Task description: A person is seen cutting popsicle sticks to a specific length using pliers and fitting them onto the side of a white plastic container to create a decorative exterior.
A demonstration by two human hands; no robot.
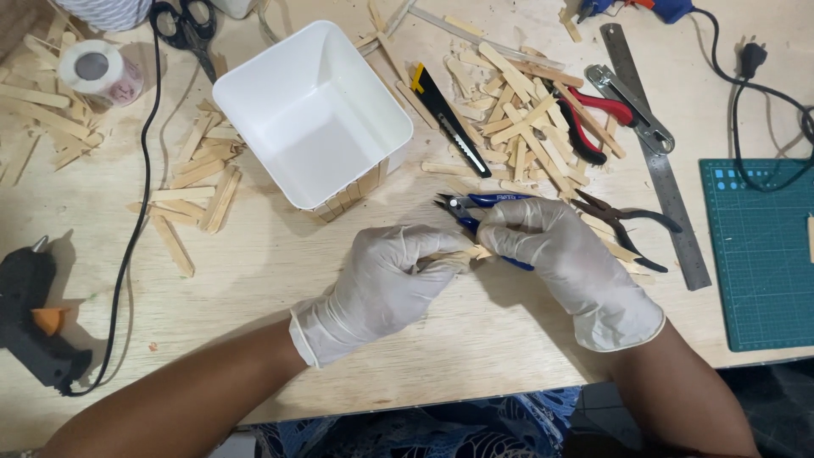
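Note:
Both my hands wear white gloves. My left hand (386, 276) pinches a short wooden craft stick (458, 256) near the table's front middle. My right hand (555, 250) is closed around blue-handled cutting pliers (483, 203), whose black jaws point left, just above the stick. Directly behind my hands a white square plastic tub (318, 102) lies tilted, with a row of craft sticks glued along its lower side (352, 197).
Loose craft sticks (526, 119) lie in heaps to the right and left (199, 182). A utility knife (449, 119), red pliers (598, 114), dark pliers (632, 225), a steel ruler (657, 157), a green cutting mat (759, 254), a black glue gun (34, 318), scissors (191, 30) and a tape roll (97, 72) surround them.

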